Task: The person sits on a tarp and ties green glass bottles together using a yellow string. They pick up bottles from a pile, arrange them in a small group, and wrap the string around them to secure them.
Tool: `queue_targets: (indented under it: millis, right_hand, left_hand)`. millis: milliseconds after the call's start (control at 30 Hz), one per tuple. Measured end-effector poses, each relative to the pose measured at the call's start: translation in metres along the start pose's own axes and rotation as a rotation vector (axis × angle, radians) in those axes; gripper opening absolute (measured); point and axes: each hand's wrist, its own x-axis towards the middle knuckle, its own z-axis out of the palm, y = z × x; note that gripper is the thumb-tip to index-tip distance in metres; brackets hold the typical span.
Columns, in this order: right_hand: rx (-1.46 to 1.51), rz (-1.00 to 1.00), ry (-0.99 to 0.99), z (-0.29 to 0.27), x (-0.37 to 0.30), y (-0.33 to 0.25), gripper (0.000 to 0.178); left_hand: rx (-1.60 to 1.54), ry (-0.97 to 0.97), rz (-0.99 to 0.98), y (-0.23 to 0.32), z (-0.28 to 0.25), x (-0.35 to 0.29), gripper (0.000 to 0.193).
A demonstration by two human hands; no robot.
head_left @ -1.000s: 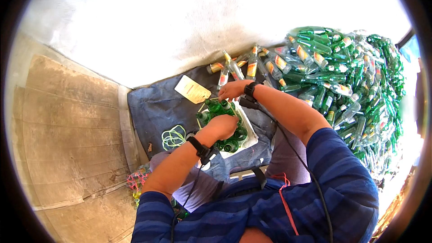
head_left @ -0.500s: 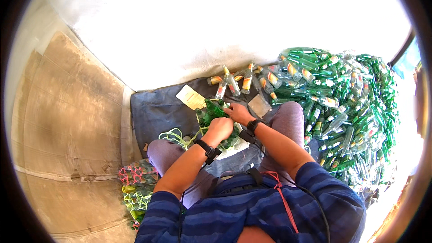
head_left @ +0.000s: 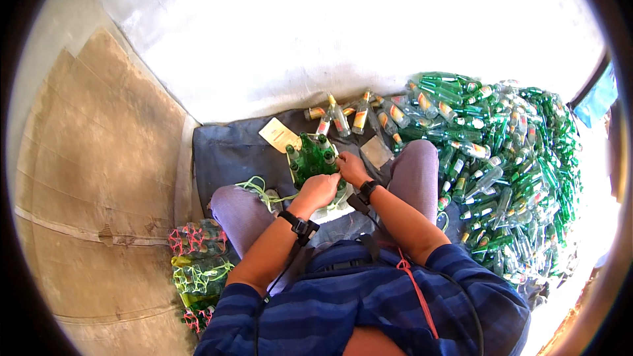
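Between my knees stands a tight cluster of green glass bottles [head_left: 310, 157], upright with their necks toward me. My left hand [head_left: 319, 191] is closed at the near side of the cluster. My right hand [head_left: 353, 168] has its fingers pinched together at the cluster's right side. Both sets of fingertips nearly meet by the bottles; what they grip is too small to make out. Pale green string [head_left: 261, 191] lies loosely looped at the left, with a strand running toward the cluster. Something white [head_left: 339, 211] lies under the near side of the bottles.
A large heap of green and clear bottles [head_left: 501, 158] rises at the right. Several labelled clear bottles [head_left: 339, 118] lie by the white wall [head_left: 297, 46]. String-tied bottle bundles [head_left: 201, 273] sit at the lower left, beside brown cardboard [head_left: 99, 158]. A printed card [head_left: 279, 135] lies on dark cloth [head_left: 224, 158].
My right hand has drawn slightly right, off the bottle tops, uncovering more of the necks. My left hand stays at the near side. The whole view has shifted a little.
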Motion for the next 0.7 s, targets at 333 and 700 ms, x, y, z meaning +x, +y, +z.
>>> queue_targets:
  millis: [333, 700]
  right_hand:
    - [0.73, 0.503, -0.118, -0.011, -0.025, -0.007, 0.014]
    - [0.722, 0.58, -0.199, -0.003, -0.035, 0.014, 0.013]
  left_hand:
    - [-0.212, -0.076, -0.208, 0.023, 0.01, -0.037, 0.029]
    - [0.047, 0.285, -0.199, -0.007, -0.028, -0.044, 0.022]
